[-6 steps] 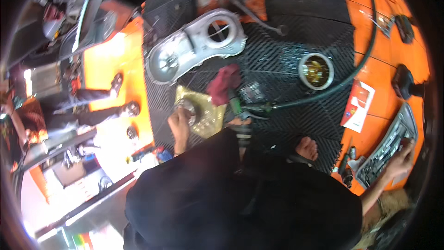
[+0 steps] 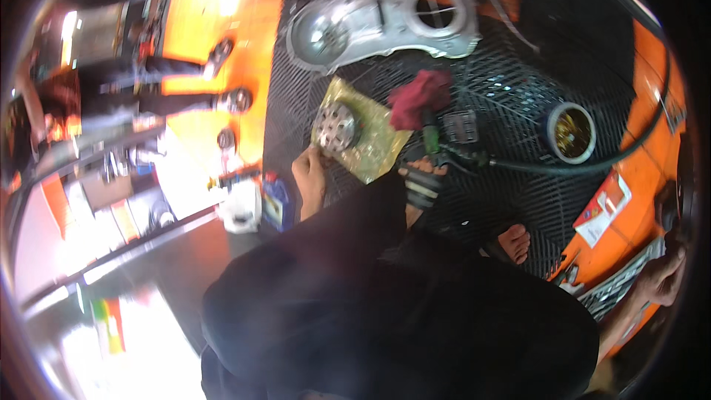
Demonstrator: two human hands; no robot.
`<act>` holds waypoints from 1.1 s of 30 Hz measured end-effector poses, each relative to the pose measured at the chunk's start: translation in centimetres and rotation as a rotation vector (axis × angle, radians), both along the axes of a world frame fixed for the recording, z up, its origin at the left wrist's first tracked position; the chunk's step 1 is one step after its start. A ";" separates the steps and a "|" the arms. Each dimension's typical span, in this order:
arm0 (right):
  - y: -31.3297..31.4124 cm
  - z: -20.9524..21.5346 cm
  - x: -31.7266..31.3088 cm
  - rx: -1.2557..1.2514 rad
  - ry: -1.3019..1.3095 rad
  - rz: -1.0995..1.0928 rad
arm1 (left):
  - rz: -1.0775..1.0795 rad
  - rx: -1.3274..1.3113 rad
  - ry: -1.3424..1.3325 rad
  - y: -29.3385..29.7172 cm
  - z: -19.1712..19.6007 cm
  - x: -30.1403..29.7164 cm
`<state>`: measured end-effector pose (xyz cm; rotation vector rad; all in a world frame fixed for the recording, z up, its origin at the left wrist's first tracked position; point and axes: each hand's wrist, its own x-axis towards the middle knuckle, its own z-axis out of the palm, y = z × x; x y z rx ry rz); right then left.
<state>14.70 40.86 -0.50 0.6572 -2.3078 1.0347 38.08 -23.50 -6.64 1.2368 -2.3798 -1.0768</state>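
Our left hand is drawing off the disc; we cannot tell if its fingers, or our right hand's near the tool tray, are grasping anything. On black matting beside orange floor, the silvery, holed disc is lying on yellow plastic.

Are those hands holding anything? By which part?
Cannot be told: left hand at the left corner of the yellow plastic sheet, right hand near the tool tray; neither grip shows clearly.

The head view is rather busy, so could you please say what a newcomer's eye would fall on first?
Probably the large silver metal cover on the black mat, top centre. Next, perhaps, the round perforated metal part on yellowish wrapping, by the left hand.
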 end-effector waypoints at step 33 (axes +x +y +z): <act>-19.7 -2.6 4.0 -0.180 -0.500 0.039 | -0.119 1.574 0.425 4.0 5.5 -17.9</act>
